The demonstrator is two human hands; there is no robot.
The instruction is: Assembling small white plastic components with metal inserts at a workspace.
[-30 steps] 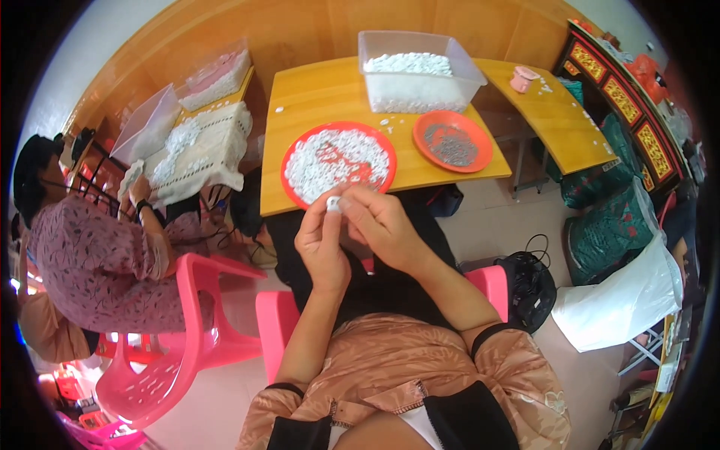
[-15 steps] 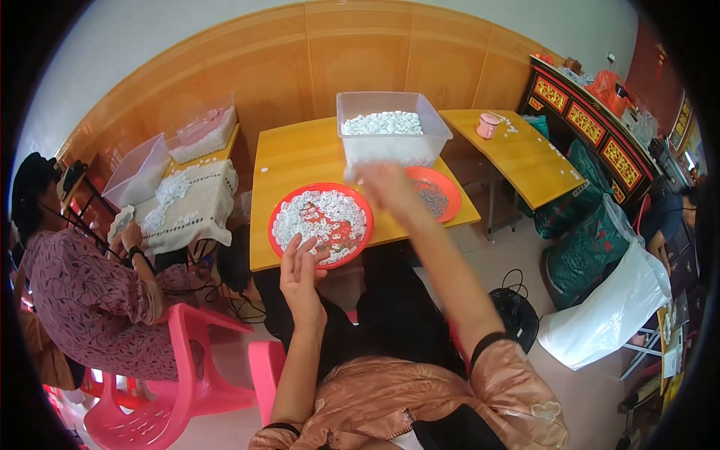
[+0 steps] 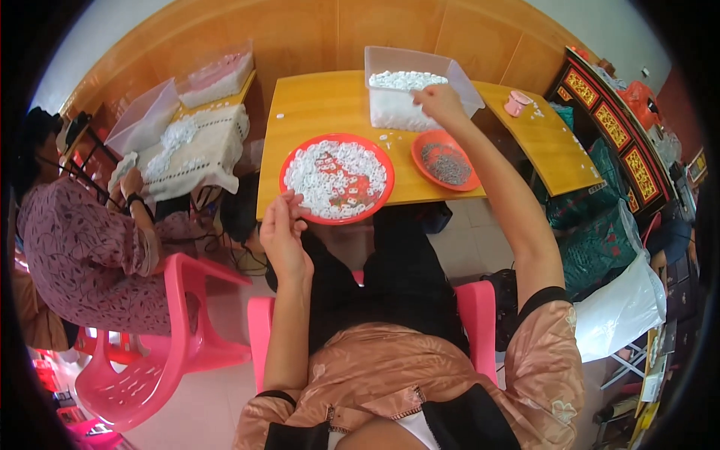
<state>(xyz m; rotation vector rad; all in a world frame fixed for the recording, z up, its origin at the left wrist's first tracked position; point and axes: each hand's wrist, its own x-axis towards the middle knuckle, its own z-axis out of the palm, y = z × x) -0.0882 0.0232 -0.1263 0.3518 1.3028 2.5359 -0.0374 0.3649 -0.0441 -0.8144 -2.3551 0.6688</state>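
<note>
The right hand is stretched out over the clear plastic bin of small white pieces, at the far side of the red tray. Its fingers are curled downward over the bin's near right edge; whether anything is pinched between them cannot be told, since the fingertips are hidden behind the knuckles. The left hand is held at the near left rim of the red tray, fingers loosely bunched and raised, thumb close to the forefinger. A white piece may be nipped there, but it is too small to be made out.

The red tray is spread with white pieces in a single loose layer. Just to its right, a smaller orange dish of grey bits is set on the same yellow table.

For a drop into the bin to be done well, the wrist is best kept above the bin's open top, inside its walls, so that nothing is spilled onto the table, where a few strays already lie. The left hand is best kept low at the tray rim, so that loose pieces are not scattered.
</note>
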